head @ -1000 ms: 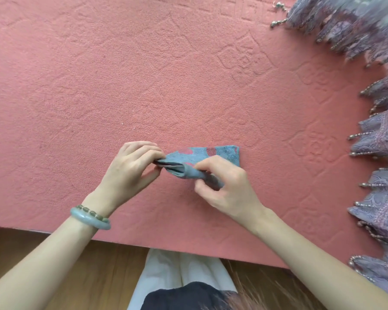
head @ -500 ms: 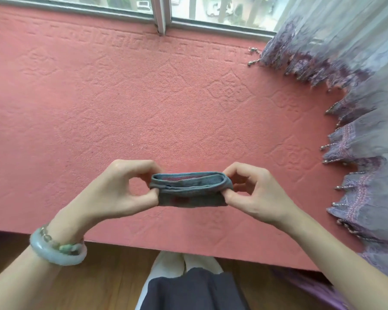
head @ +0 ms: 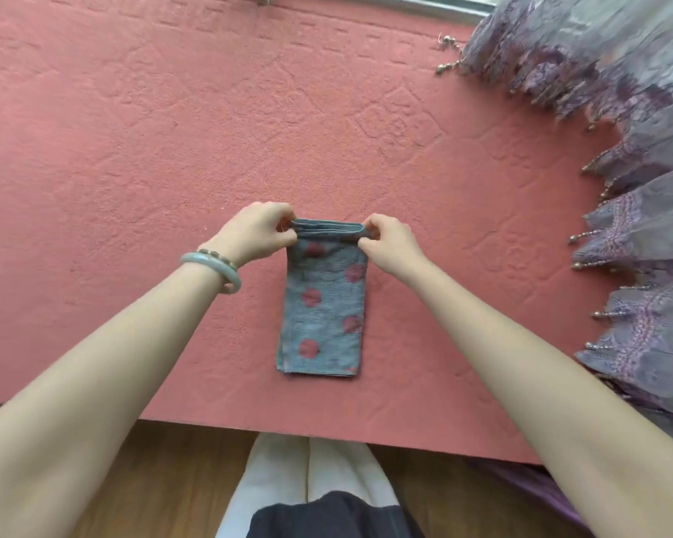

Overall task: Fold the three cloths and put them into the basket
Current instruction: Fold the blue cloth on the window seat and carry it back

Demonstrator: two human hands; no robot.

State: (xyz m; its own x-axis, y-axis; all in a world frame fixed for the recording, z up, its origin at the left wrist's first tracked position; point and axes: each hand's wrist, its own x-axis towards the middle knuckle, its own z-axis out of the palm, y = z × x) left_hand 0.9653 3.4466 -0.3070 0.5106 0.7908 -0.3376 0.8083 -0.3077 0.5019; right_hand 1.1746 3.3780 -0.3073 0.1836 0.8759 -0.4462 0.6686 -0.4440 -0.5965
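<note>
A grey-blue cloth with pink dots (head: 323, 308) lies as a long folded strip on the pink textured mat (head: 171, 149), its near end flat close to the mat's front edge. My left hand (head: 259, 231) pinches the far left corner of the cloth and my right hand (head: 387, 240) pinches the far right corner. Both hold the stacked far edge slightly raised. Neither a basket nor any other cloth is in view.
A purple lace curtain with beaded fringe (head: 638, 188) drapes over the mat's right side. A window frame (head: 424, 1) runs along the far edge. Below the mat's front edge are a wooden floor (head: 133, 479) and my legs (head: 307, 483).
The cloth was held bunched and lifted between both hands. Now it is stretched out away from me and laid flat as a long strip, with both hands at its far end.
</note>
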